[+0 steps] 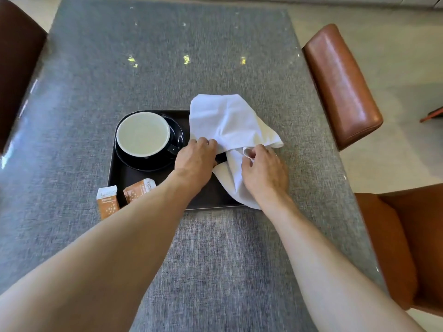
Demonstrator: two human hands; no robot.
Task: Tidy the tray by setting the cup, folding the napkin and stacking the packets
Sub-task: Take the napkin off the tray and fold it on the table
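A dark tray (pixel 119 173) lies on the grey table. A black cup with a white inside (pixel 143 134) stands upright on a black saucer (pixel 178 133) in the tray's left part. A white napkin (pixel 230 123) lies rumpled over the tray's right side and spills past its rim. My left hand (pixel 195 160) pinches the napkin's left edge. My right hand (pixel 263 170) grips a corner of it close by. Two orange-and-white packets sit at the tray's near left: one packet (pixel 107 202) across the rim, the other packet (pixel 139 191) inside, partly hidden by my left forearm.
Brown leather chairs stand at the right (pixel 342 85), the near right (pixel 402 240) and the far left (pixel 16 65). The grey table (pixel 167 56) stretches far beyond the tray and in front of it.
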